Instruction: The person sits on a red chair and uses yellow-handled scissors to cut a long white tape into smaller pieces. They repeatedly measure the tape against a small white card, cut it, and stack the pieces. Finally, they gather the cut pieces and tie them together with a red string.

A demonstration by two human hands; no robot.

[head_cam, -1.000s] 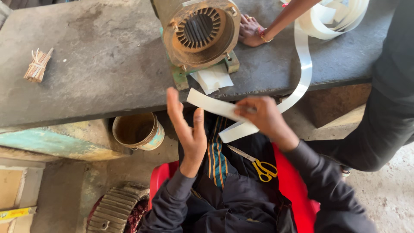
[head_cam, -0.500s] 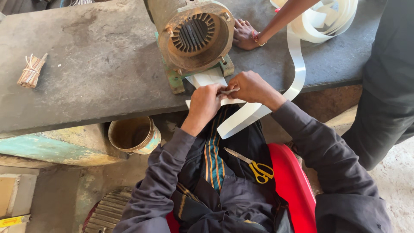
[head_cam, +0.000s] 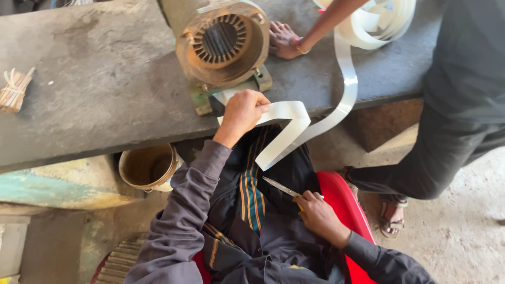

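Head view: left hand closed, fingers pinching white strip at bench edge, just below motor stator housing. Right hand down at lap, fingers wrapped on scissors, blades pointing up-left, nearly closed. Strip folds back under the grip, hangs over the lap, then climbs across grey bench to loose coil at far right. Other person's hand flat on bench beside housing. Metal can under bench, left of knee.
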